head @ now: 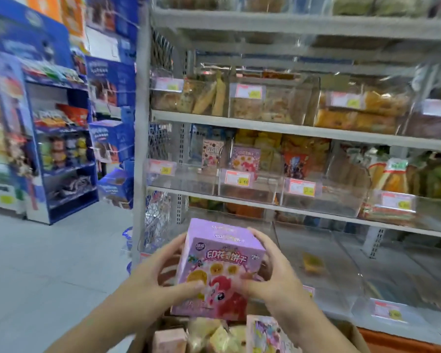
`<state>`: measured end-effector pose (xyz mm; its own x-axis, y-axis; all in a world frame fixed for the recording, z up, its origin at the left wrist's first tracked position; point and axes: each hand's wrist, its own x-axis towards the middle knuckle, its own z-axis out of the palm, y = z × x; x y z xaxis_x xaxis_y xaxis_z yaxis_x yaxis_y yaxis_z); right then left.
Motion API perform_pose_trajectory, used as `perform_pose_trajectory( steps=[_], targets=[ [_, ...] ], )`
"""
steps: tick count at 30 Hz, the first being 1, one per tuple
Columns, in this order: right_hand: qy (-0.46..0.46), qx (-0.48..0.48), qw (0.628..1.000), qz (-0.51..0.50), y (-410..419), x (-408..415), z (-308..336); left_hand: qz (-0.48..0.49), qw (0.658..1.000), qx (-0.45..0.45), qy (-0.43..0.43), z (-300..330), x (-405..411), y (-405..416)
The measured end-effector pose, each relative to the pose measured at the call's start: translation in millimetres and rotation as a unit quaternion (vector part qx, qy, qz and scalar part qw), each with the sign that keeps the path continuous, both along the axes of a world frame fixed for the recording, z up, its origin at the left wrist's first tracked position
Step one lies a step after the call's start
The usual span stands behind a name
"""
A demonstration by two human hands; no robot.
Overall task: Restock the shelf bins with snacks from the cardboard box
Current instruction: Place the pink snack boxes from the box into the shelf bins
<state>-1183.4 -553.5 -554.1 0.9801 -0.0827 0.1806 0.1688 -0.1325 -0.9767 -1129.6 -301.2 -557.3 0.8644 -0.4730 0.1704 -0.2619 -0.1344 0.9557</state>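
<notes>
Hands in mid-transfer: left hand point(163, 271) and right hand point(270, 273) held a lilac cardboard snack box with a pink pony cartoon point(220, 271) between them, fingers point(189, 286) of both curled round its side faces, thumbs on the printed front. Box was raised above the open brown cardboard carton point(354, 335) at the bottom of the view and stood in front of the lowest clear bins near the left end of the grey metal shelf unit point(239, 121).

Step, as judged: one box lifted out of the carton, not yet placed in a bin.

A matching lilac box point(245, 159) stood upright in the second clear plastic bin from the left point(239, 192) on the shelf two levels above the held one, so that bin seemed the likely target. Next move would call for raising the box to that level, clearing the bin's front wall and setting it upright beside its twin, print facing out.

Carton also held a pale pink pack point(169, 340), yellowish wrapped cakes point(217, 335) and another lilac pack point(265, 335).

Writing: large Chinese characters on the box front, apparently 印花饼干; small round logo at its top left, unreadable. Price tag point(238, 178) on the target bin appeared to read 16.60; other tags too blurred.
</notes>
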Motion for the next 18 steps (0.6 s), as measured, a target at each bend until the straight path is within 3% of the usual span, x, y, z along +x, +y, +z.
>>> perform_pose_trajectory(
  steps=[5, 11, 18],
  targets=[
    [-0.108, -0.065, 0.991, 0.037, 9, 58, 72, 0.033, 0.992, 0.001, -0.122, 69, 58, 6],
    [-0.238, -0.177, 0.953, -0.052, -37, 125, 129, -0.003, 0.970, -0.007, -0.243, 113, 155, -42],
    [-0.334, -0.272, 0.894, -0.124, -92, 178, 142, 0.054, 0.931, 0.102, -0.347, 126, 255, -109]
  ],
)
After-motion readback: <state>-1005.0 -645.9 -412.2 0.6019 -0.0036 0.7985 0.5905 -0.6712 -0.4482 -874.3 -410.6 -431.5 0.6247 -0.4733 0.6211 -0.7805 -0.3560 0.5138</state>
